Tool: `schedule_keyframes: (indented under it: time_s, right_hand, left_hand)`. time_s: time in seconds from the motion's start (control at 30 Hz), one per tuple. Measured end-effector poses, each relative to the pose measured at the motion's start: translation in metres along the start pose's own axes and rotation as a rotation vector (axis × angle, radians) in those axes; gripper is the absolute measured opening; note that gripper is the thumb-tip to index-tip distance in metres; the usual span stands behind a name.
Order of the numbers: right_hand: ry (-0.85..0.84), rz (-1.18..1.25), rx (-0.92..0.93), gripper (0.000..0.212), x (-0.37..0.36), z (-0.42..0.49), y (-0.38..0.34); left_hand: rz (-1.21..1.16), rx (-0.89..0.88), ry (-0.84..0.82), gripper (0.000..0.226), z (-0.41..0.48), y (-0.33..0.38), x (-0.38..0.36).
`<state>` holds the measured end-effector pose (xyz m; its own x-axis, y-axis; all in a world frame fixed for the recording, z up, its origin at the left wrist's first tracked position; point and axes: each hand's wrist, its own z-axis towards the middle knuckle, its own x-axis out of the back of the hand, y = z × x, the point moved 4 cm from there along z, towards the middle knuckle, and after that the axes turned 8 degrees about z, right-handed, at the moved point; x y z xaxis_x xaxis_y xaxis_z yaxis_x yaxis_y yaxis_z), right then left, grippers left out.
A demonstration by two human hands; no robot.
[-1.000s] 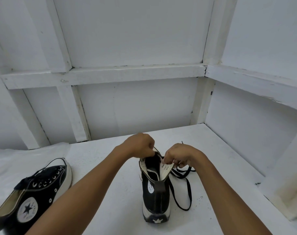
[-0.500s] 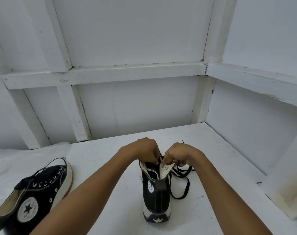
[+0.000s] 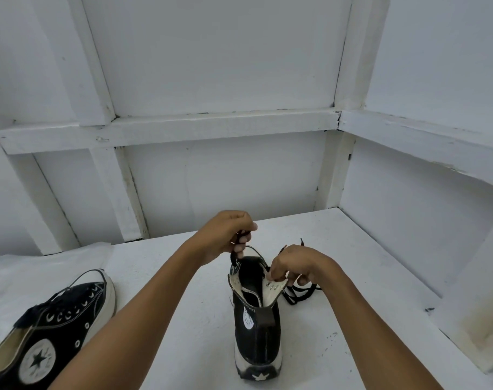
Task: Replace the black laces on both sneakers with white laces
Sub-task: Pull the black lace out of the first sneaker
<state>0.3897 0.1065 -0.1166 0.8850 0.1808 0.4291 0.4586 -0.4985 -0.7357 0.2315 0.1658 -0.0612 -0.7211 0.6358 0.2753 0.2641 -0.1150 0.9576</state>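
On the white table (image 3: pixel 366 263), heel facing the camera: upright sneaker (image 3: pixel 256 327), both hands up at its collar.
Left hand (image 3: pixel 228 235) is raised, fingers curled round the black lace (image 3: pixel 296 294). Right hand (image 3: pixel 298 266) pinches the right eyelet flap, loose lace piled just beside it. Second sneaker (image 3: pixel 56 319) sits far left, black-laced.

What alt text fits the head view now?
The left hand pinches a black lace above an upright black sneaker while the right hand grips its eyelet flap. A second sneaker, laced, lies at left on the white table.
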Motion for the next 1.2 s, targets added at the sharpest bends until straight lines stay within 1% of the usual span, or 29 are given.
schedule_keyframes:
  time_s: [0.07,0.13,0.17,0.23,0.27,0.33,0.43,0.5,0.57,0.63,0.73,0.8,0.83,0.9,0.97,1.0,1.1,1.13,1.2]
  right_hand:
    - [0.004,0.001,-0.004,0.012,0.0,0.0,0.001]
    - [0.01,0.005,-0.006,0.014,0.0,0.001,0.002]
    - [0.011,0.008,-0.007,0.013,0.0,0.001,0.002]
    - [0.011,0.01,-0.008,0.011,0.001,0.002,0.002]
    - [0.01,0.009,-0.005,0.01,0.001,0.002,0.002]
    - [0.01,0.011,-0.002,0.009,0.001,0.002,0.002]
    - [0.014,0.015,-0.008,0.01,0.001,0.002,0.003]
    - [0.016,0.02,-0.008,0.009,0.001,0.001,0.003]
    - [0.02,0.026,-0.004,0.009,0.001,0.0,0.003]
    - [0.026,0.014,-0.007,0.009,0.001,0.0,0.003]
    - [0.02,0.013,-0.013,0.01,0.0,-0.001,0.002]
    - [0.021,0.021,-0.019,0.005,0.001,-0.002,0.002]
    - [0.018,0.017,-0.02,0.005,0.001,-0.003,0.002]
    - [0.011,0.008,-0.02,0.005,0.0,-0.004,0.001]
    - [0.012,0.011,-0.017,0.007,-0.001,-0.004,0.001]
    - [0.016,0.013,-0.015,0.007,-0.001,-0.005,0.001]
    - [0.009,0.015,-0.012,0.004,-0.001,-0.005,0.001]
    - [0.006,0.015,-0.012,0.003,-0.001,-0.005,0.001]
    - [0.003,0.008,-0.01,0.002,-0.001,-0.006,0.0]
  left_hand:
    - [0.147,0.043,0.032,0.025,0.003,-0.007,0.003]
    - [0.401,0.053,0.012,0.015,0.005,-0.012,0.001]
    - [0.559,0.036,-0.028,0.012,0.007,-0.014,-0.002]
    - [0.877,-0.004,-0.12,0.015,0.009,-0.019,-0.012]
    - [0.988,-0.003,-0.157,0.017,0.01,-0.02,-0.016]
    - [1.083,0.017,-0.211,0.019,0.01,-0.023,-0.023]
    - [1.08,-0.009,-0.235,0.011,0.011,-0.021,-0.029]
    - [0.976,-0.029,-0.188,0.009,0.011,-0.015,-0.028]
    - [0.796,-0.017,-0.119,0.011,0.011,-0.01,-0.022]
    - [0.547,-0.001,-0.083,0.014,0.008,-0.006,-0.018]
    - [0.188,-0.018,-0.144,0.017,0.004,0.0,-0.017]
    - [0.109,-0.003,-0.168,0.018,0.004,0.0,-0.017]
    - [0.119,0.012,-0.154,0.018,0.004,-0.001,-0.017]
    - [0.215,0.035,-0.09,0.015,0.005,-0.004,-0.016]
    - [0.384,0.037,-0.035,0.011,0.007,-0.007,-0.015]
    - [0.498,0.035,-0.036,0.012,0.008,-0.009,-0.015]
    - [0.937,0.043,-0.169,0.017,0.007,-0.016,-0.024]
    - [1.046,0.052,-0.216,0.018,0.007,-0.019,-0.027]
    - [1.13,0.039,-0.247,0.015,0.008,-0.022,-0.031]
